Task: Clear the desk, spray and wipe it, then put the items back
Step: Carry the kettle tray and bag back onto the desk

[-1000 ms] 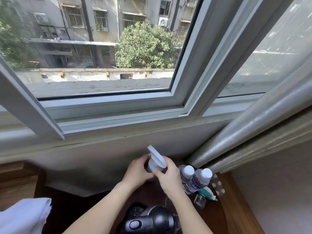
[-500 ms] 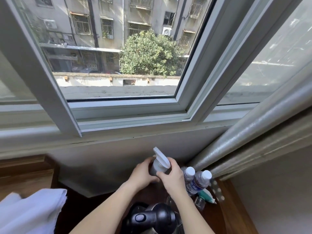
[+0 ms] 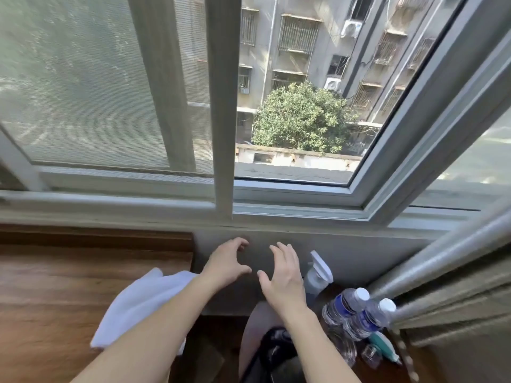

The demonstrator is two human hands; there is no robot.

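Note:
A white spray bottle [image 3: 316,275] stands upright against the grey wall under the window, just right of my right hand [image 3: 283,275]. That hand hangs in the air with fingers spread and holds nothing. My left hand [image 3: 226,261] is beside it, fingers loosely curved and empty, in front of the wall. A white cloth [image 3: 138,302] lies on the wooden desk [image 3: 49,294] at the left, partly under my left forearm.
Two clear water bottles [image 3: 356,313] with white caps stand at the right, with a small teal item [image 3: 384,346] and a black kettle [image 3: 279,357] below. A grey curtain [image 3: 448,275] hangs at the right. The window frame [image 3: 221,134] rises ahead.
Both hands have let go of the spray bottle, which now stands by the wall. The hands have drawn away to the left, and the view has swung left toward the desk.

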